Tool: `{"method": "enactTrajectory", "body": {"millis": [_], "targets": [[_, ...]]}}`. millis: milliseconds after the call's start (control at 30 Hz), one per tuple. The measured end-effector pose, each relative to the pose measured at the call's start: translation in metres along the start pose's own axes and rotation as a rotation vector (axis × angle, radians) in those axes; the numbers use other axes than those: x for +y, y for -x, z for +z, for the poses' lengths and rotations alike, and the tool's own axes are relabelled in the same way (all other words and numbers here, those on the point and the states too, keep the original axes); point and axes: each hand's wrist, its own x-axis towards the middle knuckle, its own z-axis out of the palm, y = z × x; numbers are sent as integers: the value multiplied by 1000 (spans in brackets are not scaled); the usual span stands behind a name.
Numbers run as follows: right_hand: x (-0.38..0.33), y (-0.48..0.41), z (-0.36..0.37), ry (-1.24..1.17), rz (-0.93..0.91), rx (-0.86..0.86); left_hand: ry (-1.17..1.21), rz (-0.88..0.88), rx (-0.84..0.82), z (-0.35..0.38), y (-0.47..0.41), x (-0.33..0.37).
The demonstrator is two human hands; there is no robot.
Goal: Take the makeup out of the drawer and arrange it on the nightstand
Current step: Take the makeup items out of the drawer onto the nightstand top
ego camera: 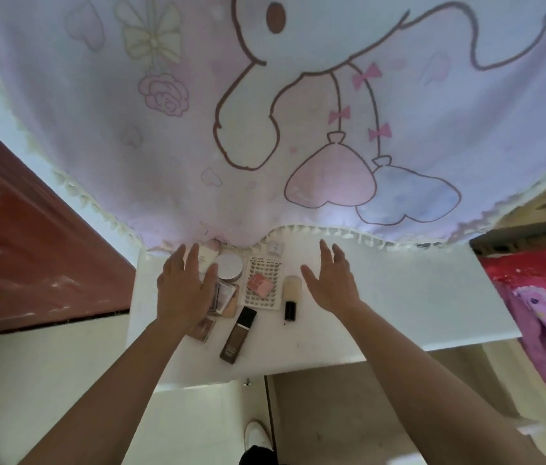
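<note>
Foundation bottle [237, 335] lying flat — cap toward curtain [298, 112], nightstand [399, 297]

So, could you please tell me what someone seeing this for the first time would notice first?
Probably the big cartoon curtain hanging across the top, its fringe brushing the back of the white nightstand. Next, the left hand and right hand, both open and empty, over the makeup: a brown foundation bottle lying near the front edge and a white eyelash card behind it.
</note>
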Motion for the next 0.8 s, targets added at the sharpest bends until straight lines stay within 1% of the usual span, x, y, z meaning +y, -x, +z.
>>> {"method": "enactTrajectory", "body": {"millis": [67, 133, 233, 400, 467, 533, 600, 667, 733, 800], "targets": [[14, 17, -13, 14, -2, 71, -5, 116, 16, 2, 2, 19], [37, 43, -20, 11, 57, 100, -7, 182, -7, 15, 13, 37], [85, 89, -18, 15, 202, 108, 7, 231, -130, 52, 40, 59], [179, 162, 6, -14, 512, 29, -77, 338, -340, 116, 115, 92], [211, 187, 16, -12, 583, -30, -89, 388, -388, 135, 147, 104], [238, 210, 24, 10, 616, -94, -106, 419, -448, 156, 178, 113], [262, 228, 30, 38, 614, -155, -113, 421, -505, 181, 204, 120], [285, 240, 37, 120, 559, -234, -141, 422, -554, 207, 231, 125], [308, 249, 46, 237, 458, -292, -216, 427, -619, 236, 261, 126], [332, 255, 60, 358, 321, -290, -288, 428, -669, 259, 290, 129]]}}
